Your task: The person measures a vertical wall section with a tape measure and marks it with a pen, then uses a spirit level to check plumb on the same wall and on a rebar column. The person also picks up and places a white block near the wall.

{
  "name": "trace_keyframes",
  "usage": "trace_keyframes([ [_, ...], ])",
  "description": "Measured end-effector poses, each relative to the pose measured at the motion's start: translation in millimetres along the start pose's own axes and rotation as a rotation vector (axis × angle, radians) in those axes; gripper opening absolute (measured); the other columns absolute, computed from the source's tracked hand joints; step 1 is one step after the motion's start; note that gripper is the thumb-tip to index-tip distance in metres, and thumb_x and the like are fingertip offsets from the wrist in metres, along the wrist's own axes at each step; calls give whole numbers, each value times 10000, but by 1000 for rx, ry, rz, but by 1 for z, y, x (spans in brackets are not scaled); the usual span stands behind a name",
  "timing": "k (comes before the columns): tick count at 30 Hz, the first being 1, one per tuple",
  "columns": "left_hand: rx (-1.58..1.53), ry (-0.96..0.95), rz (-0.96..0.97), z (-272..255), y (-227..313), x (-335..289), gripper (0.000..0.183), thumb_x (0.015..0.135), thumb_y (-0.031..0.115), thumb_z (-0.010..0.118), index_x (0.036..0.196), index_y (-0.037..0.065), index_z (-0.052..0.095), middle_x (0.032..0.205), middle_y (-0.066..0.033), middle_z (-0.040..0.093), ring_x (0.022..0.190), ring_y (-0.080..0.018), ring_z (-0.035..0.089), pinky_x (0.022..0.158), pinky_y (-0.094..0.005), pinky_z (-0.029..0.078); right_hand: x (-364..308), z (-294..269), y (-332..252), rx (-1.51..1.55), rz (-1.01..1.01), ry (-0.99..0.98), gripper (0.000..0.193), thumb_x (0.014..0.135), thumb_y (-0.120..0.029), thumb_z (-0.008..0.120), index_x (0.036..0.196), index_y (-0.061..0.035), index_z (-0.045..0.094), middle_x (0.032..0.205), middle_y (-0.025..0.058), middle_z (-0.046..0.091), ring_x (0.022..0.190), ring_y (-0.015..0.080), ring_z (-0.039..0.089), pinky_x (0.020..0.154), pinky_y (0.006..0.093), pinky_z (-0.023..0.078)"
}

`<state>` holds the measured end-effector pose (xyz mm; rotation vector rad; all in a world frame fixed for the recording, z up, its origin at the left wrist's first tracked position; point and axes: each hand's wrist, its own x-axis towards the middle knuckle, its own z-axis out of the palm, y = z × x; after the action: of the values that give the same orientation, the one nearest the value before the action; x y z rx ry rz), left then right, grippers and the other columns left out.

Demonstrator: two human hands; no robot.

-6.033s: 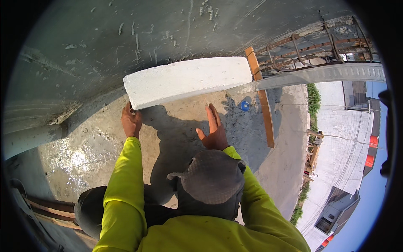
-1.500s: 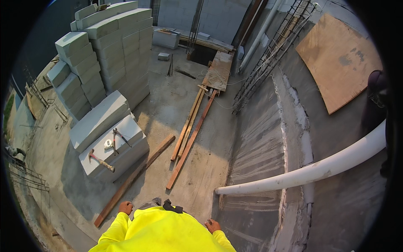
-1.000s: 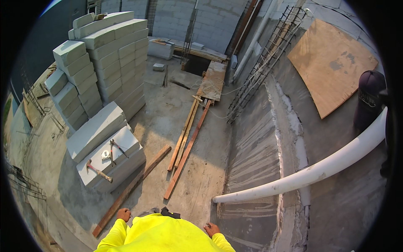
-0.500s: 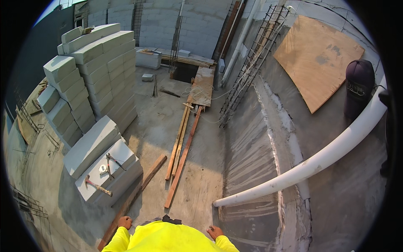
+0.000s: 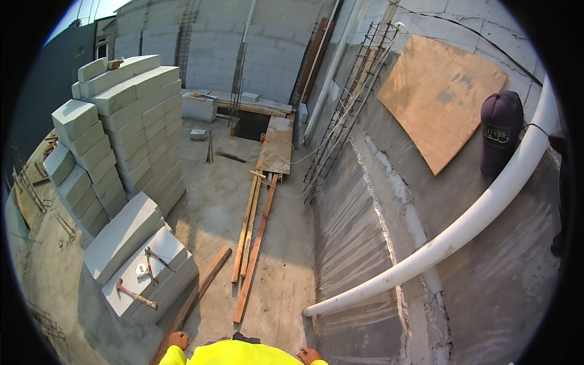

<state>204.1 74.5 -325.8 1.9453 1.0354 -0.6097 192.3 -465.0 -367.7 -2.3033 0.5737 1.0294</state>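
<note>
My left hand (image 5: 178, 339) is low in the picture beside my yellow sleeve, near the lower end of a long timber (image 5: 207, 281) on the floor. Its fingers bend loosely and no object shows in them. My right hand (image 5: 309, 354) hangs on the other side of my body, near the foot of a white plastic pipe (image 5: 413, 266); its fingers are slightly apart and nothing shows in them. A claw hammer (image 5: 135, 294), a pair of pincers (image 5: 156, 261) and a white tape measure (image 5: 142, 270) lie on a pale block (image 5: 173, 246) ahead to my left.
Tall stacks of pale blocks (image 5: 140, 109) stand at left. Wooden battens (image 5: 255, 249) lie ahead, leading to a board (image 5: 277, 146) with tangled string beside a dark floor opening (image 5: 251, 126). A rebar cage (image 5: 350, 112), a plywood sheet (image 5: 441, 100) and a dark cap (image 5: 502, 131) are on the right.
The view has tilted up slightly and turned a little right, so the scene sits lower and further left. Both hands are nearer the lower edge. No object has been moved.
</note>
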Motion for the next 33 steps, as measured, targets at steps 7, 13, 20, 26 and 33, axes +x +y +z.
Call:
trace_keyframes([
  [7, 86, -6, 0, 1, 0, 11, 336, 891, 220, 610, 1108, 14, 765, 1076, -145, 764, 924, -254, 739, 931, -335, 559, 18, 19, 12, 24, -56, 12, 618, 921, -469, 652, 1399, -81, 607, 1366, 189, 637, 1257, 344, 609, 1097, 418, 443],
  [13, 45, 30, 90, 8, -7, 29, 236, 875, 113, 610, 986, -20, 771, 973, -180, 756, 792, -272, 741, 792, -326, 583, 24, 30, 17, 53, 45, -6, 633, 920, -480, 646, 1416, -91, 592, 1350, 184, 649, 1268, 342, 601, 1103, 416, 436],
  [20, 45, -18, 111, -7, 14, 2, 235, 834, 128, 641, 954, -23, 776, 923, -189, 757, 800, -273, 735, 807, -347, 581, 2, 38, 10, 25, -41, 43, 614, 926, -476, 633, 1397, -83, 601, 1345, 186, 651, 1272, 345, 594, 1106, 413, 434],
  [26, 126, 2, 288, 3, 73, 25, 228, 825, 140, 655, 940, -23, 766, 887, -184, 753, 782, -277, 721, 789, -355, 577, -45, 42, -6, 140, -66, 167, 664, 898, -511, 642, 1376, -53, 601, 1256, 212, 689, 1176, 360, 647, 1040, 418, 481],
  [33, 175, -283, 494, 64, 175, 75, 241, 852, 141, 650, 997, -23, 749, 892, -183, 751, 779, -274, 717, 767, -361, 579, -98, 66, -16, 362, 87, 355, 602, 911, -441, 617, 1378, -63, 586, 1316, 228, 643, 1228, 409, 600, 1067, 456, 455],
])
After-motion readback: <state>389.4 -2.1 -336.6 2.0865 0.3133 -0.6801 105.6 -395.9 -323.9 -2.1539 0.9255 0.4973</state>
